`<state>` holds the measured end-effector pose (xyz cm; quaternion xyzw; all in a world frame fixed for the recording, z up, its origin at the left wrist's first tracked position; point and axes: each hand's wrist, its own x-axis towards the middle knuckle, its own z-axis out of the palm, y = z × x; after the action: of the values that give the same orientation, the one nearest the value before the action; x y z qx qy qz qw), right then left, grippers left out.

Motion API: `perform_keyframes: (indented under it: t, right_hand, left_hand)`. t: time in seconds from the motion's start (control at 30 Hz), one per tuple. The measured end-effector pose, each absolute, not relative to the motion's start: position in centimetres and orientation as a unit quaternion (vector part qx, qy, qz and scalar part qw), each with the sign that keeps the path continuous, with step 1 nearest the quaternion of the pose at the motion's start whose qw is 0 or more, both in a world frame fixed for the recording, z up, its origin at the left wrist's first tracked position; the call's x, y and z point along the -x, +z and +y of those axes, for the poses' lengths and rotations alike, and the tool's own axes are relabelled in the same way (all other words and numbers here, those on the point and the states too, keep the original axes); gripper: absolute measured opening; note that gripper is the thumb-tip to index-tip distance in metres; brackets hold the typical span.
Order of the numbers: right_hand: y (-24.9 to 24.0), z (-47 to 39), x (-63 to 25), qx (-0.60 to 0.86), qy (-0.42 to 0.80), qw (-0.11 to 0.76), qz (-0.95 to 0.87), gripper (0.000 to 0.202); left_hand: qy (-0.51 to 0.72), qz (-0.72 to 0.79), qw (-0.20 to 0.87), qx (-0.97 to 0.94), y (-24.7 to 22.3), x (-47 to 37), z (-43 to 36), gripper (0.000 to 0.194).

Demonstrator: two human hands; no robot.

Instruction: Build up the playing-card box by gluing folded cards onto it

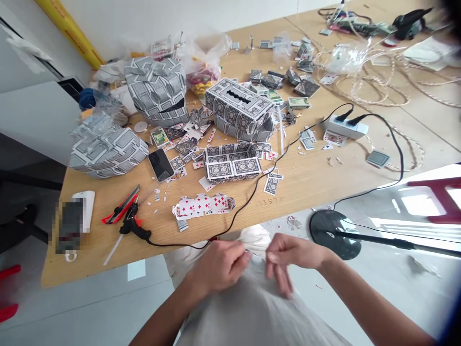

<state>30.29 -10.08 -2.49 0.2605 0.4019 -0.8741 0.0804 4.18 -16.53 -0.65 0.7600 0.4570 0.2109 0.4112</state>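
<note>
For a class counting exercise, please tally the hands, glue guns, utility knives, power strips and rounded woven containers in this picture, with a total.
Bare hands: 2
Black-and-red glue gun: 1
Red-and-black utility knife: 1
White plastic power strip: 1
Rounded grey-and-white woven containers: 2
Total: 7

The table (298, 180) looks like smooth wood, the glue gun (134, 225) plastic, the shirt (252, 312) matt cloth.
</note>
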Motion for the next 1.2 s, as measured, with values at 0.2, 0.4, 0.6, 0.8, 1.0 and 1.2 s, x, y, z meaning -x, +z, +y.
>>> perform_keyframes:
  t: [0.2, 0.4, 0.6, 0.8, 1.0, 1.2]
  right_hand:
    - [-8.4, -12.5, -38.9, -0.674, -0.414, 0.1, 0.603, 0.039]
    - [-7.2, -12.1, -35.4, -0.6, -0.407, 0.043, 0.688, 0.039]
    - [-2.0, -11.9, -28.1, -0.413, -0.477, -0.024, 0.776, 0.03]
    - [-1.4, -10.9, -21.3, -0.29, -0.364, -0.216, 0.858, 0.032]
    - [-4.0, -9.6, -17.4, -0.296, -0.221, -0.159, 0.916, 0.038]
    - [-4.5, -9.9, -16.5, -0.303, -0.198, -0.077, 0.929, 0.044]
  left_hand:
    - [0.203, 0.351, 0.376, -0.834, -2.5, -6.6, -16.3, 0.051]
    - [0.235, 0.47, 0.336, -0.781, -2.7, -4.3, -16.2, 0.036]
    - [0.295, 0.553, 0.231, -0.744, -1.7, -0.3, -16.0, 0.024]
    - [0.211, 0.656, 0.108, -0.717, -3.2, 1.5, -16.5, 0.037]
    - [0.175, 0.679, 0.099, -0.706, -4.5, 1.5, -17.0, 0.041]
    - [0.159, 0.674, 0.086, -0.716, -4.8, 1.6, -16.7, 0.035]
